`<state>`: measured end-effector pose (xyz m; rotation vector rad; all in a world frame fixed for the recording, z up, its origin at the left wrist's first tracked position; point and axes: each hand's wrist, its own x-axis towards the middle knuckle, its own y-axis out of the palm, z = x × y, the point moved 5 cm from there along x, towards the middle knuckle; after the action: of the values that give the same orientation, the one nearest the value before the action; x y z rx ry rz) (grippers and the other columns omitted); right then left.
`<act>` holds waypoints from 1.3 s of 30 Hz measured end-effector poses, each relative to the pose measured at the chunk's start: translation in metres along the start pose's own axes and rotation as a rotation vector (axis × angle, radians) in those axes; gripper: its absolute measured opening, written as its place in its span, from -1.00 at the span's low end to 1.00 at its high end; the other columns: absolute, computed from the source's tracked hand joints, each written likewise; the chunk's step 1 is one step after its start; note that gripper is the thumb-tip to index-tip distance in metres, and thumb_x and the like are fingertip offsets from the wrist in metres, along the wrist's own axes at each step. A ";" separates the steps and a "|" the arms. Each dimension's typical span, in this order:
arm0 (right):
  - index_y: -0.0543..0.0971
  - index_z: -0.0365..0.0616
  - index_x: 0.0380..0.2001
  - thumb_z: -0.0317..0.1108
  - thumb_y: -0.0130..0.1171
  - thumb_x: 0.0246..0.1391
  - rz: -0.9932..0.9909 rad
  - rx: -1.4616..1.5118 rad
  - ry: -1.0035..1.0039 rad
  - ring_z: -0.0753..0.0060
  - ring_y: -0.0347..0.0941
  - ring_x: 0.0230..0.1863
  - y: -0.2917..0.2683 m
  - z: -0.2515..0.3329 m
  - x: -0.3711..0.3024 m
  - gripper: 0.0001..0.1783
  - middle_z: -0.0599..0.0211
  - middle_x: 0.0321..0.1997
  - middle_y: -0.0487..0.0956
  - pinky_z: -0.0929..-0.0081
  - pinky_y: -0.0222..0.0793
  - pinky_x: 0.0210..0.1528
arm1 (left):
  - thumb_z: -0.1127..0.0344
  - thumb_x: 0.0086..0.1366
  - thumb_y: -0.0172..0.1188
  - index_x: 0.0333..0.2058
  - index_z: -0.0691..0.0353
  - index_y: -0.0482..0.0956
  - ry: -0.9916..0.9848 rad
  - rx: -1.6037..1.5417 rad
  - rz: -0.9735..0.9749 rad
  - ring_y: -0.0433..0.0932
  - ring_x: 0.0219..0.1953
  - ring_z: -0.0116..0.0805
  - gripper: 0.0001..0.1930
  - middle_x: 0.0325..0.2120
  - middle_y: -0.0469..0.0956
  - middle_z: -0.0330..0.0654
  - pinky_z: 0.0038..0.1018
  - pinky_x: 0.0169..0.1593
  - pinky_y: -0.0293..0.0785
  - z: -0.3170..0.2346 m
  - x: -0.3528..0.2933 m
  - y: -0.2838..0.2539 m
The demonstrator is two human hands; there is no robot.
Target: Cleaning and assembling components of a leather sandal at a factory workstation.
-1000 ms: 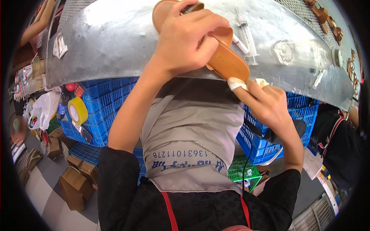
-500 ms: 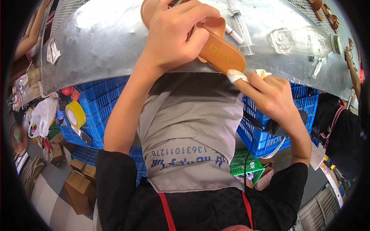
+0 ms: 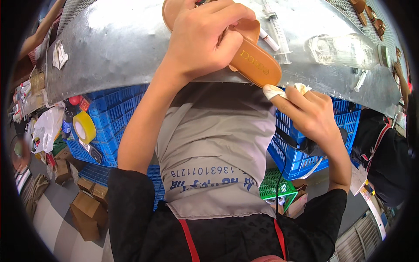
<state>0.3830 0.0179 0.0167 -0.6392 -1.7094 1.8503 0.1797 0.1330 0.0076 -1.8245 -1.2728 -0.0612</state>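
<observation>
1. both hands are raised in front of the body, a little apart; the left hand (image 3: 200,43) is clamped around a tan sandal (image 3: 257,65), its knuckles uppermost.
2. right hand (image 3: 310,115) has bent fingers, with white wraps (image 3: 274,92) over two of its fingertips; one wrapped tip is right at the sandal's rounded near end, but i cannot tell whether it touches or whether the fingers pinch anything.
3. grey apron (image 3: 214,144) with blue print covers the front of the body, below the hands.
4. the sandal slants across the near edge of a metal table (image 3: 118,56); its near end, marked in gold, points toward the right hand, and its far end runs under the left hand.
5. below the table edge, a roll of yellow tape (image 3: 84,127) sits by a blue crate (image 3: 104,131) on the left.
6. on the table, just beyond the sandal, lie a white tube (image 3: 269,41) and a syringe (image 3: 278,37); to the right, a clear bottle (image 3: 342,51) lies on its side.
7. farther off at upper right, more brown sandals (image 3: 370,18) rest by the mesh.
</observation>
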 end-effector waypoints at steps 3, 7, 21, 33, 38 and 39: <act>0.65 0.09 0.09 -0.41 0.24 -0.12 -0.055 0.026 0.005 0.56 0.43 -0.55 -0.002 0.005 0.010 -0.42 0.49 -0.37 0.45 0.54 0.45 -0.51 | 0.43 -0.01 0.05 -0.24 0.20 0.66 0.000 -0.007 0.010 0.59 -0.22 -0.10 -0.67 -0.37 0.65 -0.15 -0.14 0.28 0.24 -0.002 0.001 0.000; 0.66 0.07 0.07 -0.43 0.26 -0.17 -0.077 0.023 0.027 0.55 0.41 -0.56 0.001 0.009 0.012 -0.40 0.48 -0.41 0.41 0.54 0.46 -0.50 | 0.43 -0.01 0.05 -0.24 0.20 0.66 -0.026 -0.065 0.000 0.59 -0.23 -0.10 -0.67 -0.37 0.65 -0.14 -0.13 0.28 0.24 0.003 -0.002 -0.002; 0.68 -0.10 0.06 -0.55 0.25 -0.20 -0.199 0.100 0.173 0.44 0.47 -0.55 0.006 0.009 0.000 -0.39 0.39 -0.40 0.50 0.46 0.43 -0.51 | 0.45 -0.02 0.04 -0.24 0.20 0.66 0.011 -0.010 -0.005 0.58 -0.23 -0.10 -0.66 -0.36 0.65 -0.15 -0.13 0.28 0.24 0.001 -0.001 -0.001; 0.67 -0.01 0.02 -0.41 0.27 -0.14 -0.152 -0.011 0.025 0.59 0.40 -0.53 0.013 0.012 0.006 -0.48 0.50 -0.38 0.42 0.58 0.43 -0.50 | 0.40 0.05 -0.04 -0.18 0.13 0.70 0.082 0.154 0.014 0.59 -0.29 -0.36 -0.60 -0.44 0.65 -0.26 -0.19 0.37 0.19 0.005 -0.002 0.005; 0.69 -0.08 0.02 -0.49 0.30 -0.24 -0.199 0.013 0.040 0.51 0.41 -0.58 0.011 -0.001 -0.007 -0.40 0.42 -0.44 0.42 0.50 0.38 -0.54 | 0.42 0.02 0.01 -0.22 0.16 0.68 0.030 0.071 0.002 0.59 -0.26 -0.24 -0.64 -0.41 0.65 -0.21 -0.17 0.32 0.22 0.001 0.003 0.001; 0.68 -0.05 0.03 -0.46 0.30 -0.19 -0.181 -0.006 0.030 0.55 0.42 -0.55 0.012 0.000 -0.005 -0.44 0.44 -0.41 0.43 0.54 0.40 -0.52 | 0.44 0.00 0.05 -0.26 0.18 0.67 -0.003 -0.009 -0.011 0.58 -0.25 -0.12 -0.69 -0.39 0.65 -0.16 -0.13 0.27 0.25 0.001 0.004 -0.001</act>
<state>0.3864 0.0139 0.0045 -0.4945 -1.6950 1.7021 0.1812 0.1367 0.0098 -1.8263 -1.2870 -0.0705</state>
